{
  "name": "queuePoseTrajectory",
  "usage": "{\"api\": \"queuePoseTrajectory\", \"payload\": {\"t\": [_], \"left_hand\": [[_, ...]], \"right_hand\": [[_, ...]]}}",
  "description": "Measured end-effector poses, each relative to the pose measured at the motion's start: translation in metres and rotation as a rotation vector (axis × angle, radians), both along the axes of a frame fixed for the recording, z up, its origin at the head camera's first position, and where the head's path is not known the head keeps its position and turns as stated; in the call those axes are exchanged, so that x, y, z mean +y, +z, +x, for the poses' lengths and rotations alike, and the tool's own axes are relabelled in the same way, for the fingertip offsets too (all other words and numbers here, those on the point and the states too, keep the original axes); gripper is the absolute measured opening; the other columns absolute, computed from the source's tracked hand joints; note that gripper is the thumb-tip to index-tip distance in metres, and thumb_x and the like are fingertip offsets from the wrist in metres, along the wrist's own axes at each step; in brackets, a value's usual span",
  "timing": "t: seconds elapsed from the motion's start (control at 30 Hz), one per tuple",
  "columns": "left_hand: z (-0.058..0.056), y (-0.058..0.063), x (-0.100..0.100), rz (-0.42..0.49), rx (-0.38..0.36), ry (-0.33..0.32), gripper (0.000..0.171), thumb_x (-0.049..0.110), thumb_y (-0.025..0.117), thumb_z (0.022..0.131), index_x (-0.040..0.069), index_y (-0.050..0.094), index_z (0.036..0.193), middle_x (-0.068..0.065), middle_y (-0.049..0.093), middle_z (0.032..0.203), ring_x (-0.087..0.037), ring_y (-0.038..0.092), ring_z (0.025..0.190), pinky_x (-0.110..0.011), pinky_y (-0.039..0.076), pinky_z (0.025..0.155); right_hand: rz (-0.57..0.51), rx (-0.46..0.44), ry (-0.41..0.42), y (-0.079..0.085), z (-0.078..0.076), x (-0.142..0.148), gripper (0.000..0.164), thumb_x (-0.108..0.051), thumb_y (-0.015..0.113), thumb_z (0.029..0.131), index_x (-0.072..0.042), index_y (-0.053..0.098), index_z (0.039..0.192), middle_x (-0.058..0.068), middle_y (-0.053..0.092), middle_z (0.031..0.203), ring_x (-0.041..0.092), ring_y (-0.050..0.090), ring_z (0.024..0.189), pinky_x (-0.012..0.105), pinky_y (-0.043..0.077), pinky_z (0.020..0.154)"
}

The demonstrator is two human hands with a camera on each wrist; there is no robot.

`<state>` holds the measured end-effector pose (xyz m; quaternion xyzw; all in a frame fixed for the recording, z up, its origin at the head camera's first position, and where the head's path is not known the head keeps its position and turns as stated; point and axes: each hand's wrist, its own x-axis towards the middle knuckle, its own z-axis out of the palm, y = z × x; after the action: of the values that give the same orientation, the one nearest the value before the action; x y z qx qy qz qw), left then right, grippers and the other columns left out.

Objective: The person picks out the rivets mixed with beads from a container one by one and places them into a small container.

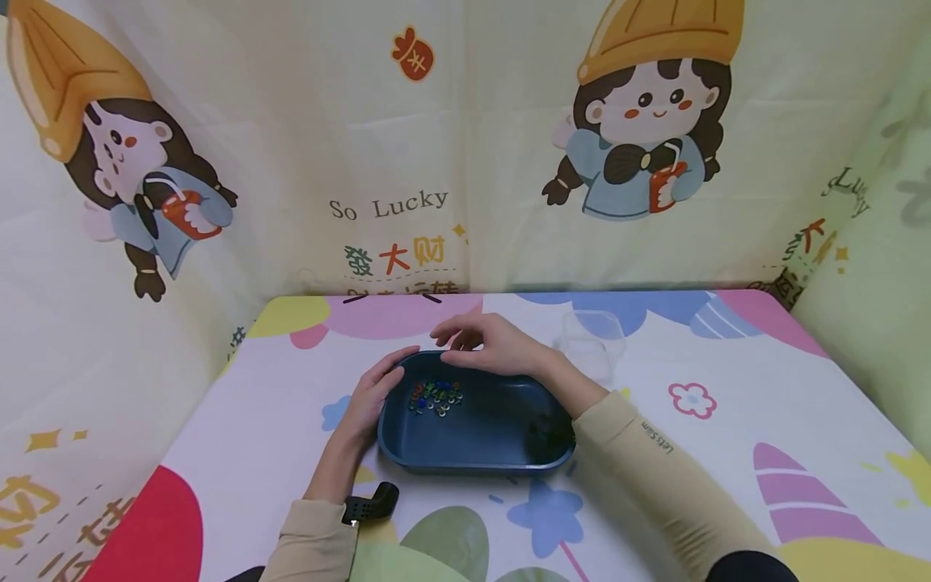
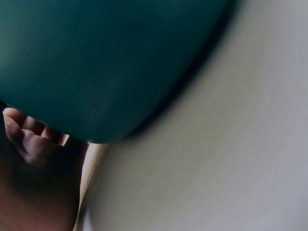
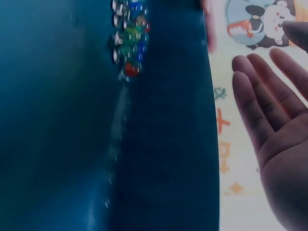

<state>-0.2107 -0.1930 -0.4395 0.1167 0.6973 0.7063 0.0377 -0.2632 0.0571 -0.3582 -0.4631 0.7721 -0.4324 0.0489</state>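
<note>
A dark blue, round-cornered tray (image 1: 480,453) sits before me, and a cluster of small shiny glass beads (image 1: 436,398), clear, blue, green and red, lies inside toward its left end. My left hand (image 1: 369,398) grips the tray's left end, with the thumb at the rim. The left wrist view shows the tray's outside (image 2: 106,62) close up, partly hiding that hand. Over the far rim is my right hand (image 1: 494,343), its fingers loosely bent and holding nothing. In the right wrist view its palm (image 3: 288,154) is beside the tray wall.
Behind my right wrist stands a clear plastic container (image 1: 595,343). A patterned cloth (image 1: 640,501) covers the table, and a printed curtain (image 1: 502,162) hangs behind it. A dark patch shows in the tray's right end.
</note>
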Motion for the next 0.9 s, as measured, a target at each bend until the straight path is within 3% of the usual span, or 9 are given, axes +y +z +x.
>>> {"api": "queuePoseTrajectory", "payload": {"t": [0.27, 0.47, 0.7, 0.9], "left_hand": [[0.001, 0.0, 0.0, 0.013, -0.041, 0.015, 0.042, 0.017, 0.041, 0.109, 0.005, 0.05, 0.148, -0.014, 0.049, 0.149, -0.027, 0.046, 0.135, -0.032, 0.039, 0.109], [0.001, 0.001, 0.001, 0.009, -0.041, 0.006, 0.042, 0.018, 0.04, 0.109, 0.005, 0.049, 0.149, -0.015, 0.048, 0.15, -0.029, 0.044, 0.137, -0.036, 0.038, 0.11], [0.0, 0.0, 0.0, 0.031, -0.027, -0.011, 0.043, 0.018, 0.041, 0.109, 0.003, 0.047, 0.149, -0.018, 0.048, 0.149, -0.03, 0.044, 0.136, -0.027, 0.042, 0.105], [0.0, -0.001, -0.001, 0.035, -0.019, -0.011, 0.044, 0.018, 0.042, 0.109, 0.002, 0.047, 0.149, -0.018, 0.047, 0.15, -0.031, 0.044, 0.136, -0.029, 0.041, 0.106]], "right_hand": [[0.022, -0.053, 0.052, -0.012, 0.001, -0.005, 0.027, -0.009, 0.072, 0.094, 0.001, 0.07, 0.119, 0.0, 0.071, 0.098, 0.011, 0.067, 0.083, 0.029, 0.057, 0.08], [0.057, -0.081, 0.089, -0.016, -0.001, -0.005, 0.026, -0.007, 0.072, 0.093, 0.004, 0.069, 0.117, 0.001, 0.072, 0.095, 0.011, 0.067, 0.084, 0.029, 0.057, 0.079], [0.163, -0.07, 0.119, -0.022, -0.002, -0.005, 0.025, -0.008, 0.072, 0.092, 0.001, 0.071, 0.115, -0.002, 0.071, 0.093, 0.009, 0.065, 0.081, 0.027, 0.056, 0.077], [0.319, -0.003, 0.092, -0.024, -0.003, -0.005, 0.022, -0.009, 0.074, 0.09, -0.004, 0.074, 0.112, -0.006, 0.07, 0.092, 0.007, 0.062, 0.078, 0.024, 0.054, 0.076]]}}
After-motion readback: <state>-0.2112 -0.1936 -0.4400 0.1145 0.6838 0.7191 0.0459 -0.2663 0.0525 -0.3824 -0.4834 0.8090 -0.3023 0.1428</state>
